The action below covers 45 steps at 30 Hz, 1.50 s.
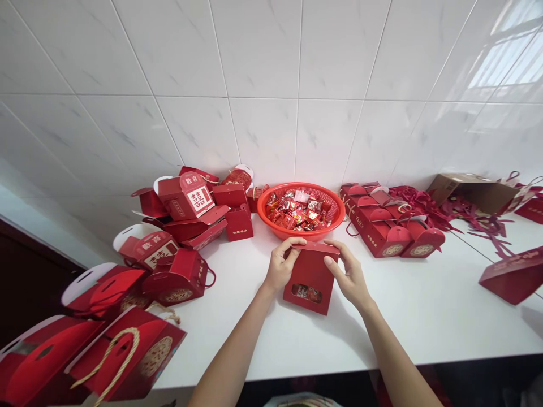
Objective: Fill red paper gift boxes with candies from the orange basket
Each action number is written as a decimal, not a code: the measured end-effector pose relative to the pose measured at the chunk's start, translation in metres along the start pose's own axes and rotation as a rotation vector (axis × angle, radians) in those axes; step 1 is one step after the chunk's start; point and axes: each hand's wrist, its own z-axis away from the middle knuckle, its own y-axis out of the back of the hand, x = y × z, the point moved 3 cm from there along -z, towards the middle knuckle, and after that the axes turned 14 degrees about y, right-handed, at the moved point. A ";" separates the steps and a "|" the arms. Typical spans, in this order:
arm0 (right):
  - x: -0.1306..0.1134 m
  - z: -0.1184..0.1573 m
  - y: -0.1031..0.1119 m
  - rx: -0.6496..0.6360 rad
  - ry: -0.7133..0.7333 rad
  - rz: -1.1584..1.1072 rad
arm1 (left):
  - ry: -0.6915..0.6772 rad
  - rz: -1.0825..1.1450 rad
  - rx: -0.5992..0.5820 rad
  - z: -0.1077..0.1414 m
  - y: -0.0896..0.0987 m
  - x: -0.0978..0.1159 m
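A red gift box stands upright on the white table, with wrapped sweets showing through the small window low on its front. At its top left corner, the fingers and thumb of my left hand grip the box's upper edge. My right hand holds the top right side, its thumb on the front and fingers behind the edge. Just beyond the box sits a red plastic basket full of wrapped sweets.
Several red boxes crowd the left side, some with rope handles. Right of the basket stand more red boxes, dark red ribbons and an open cardboard box. Another red box is at the far right. A tiled wall closes the back.
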 end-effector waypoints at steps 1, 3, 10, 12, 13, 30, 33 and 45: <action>0.001 0.000 0.001 -0.010 0.005 -0.006 | -0.004 -0.009 0.000 0.000 0.000 0.000; 0.004 0.000 0.001 -0.007 0.004 -0.018 | -0.012 -0.021 0.005 -0.001 0.000 0.000; 0.008 0.000 -0.004 0.063 0.004 -0.062 | 0.024 0.021 0.027 0.001 0.002 -0.004; 0.008 0.002 -0.004 0.055 0.012 -0.071 | 0.048 0.068 0.001 0.003 0.000 -0.005; 0.008 0.003 -0.004 0.047 0.014 -0.084 | 0.059 0.082 -0.002 0.005 -0.002 -0.005; 0.007 0.012 0.002 0.100 -0.218 -0.226 | 0.003 -0.011 0.066 0.007 -0.011 -0.009; -0.006 0.010 0.034 0.190 -0.078 0.028 | -0.086 -0.033 0.006 0.011 -0.014 -0.003; 0.016 0.029 0.214 1.087 0.018 0.806 | -0.160 -0.151 0.028 0.009 -0.015 0.000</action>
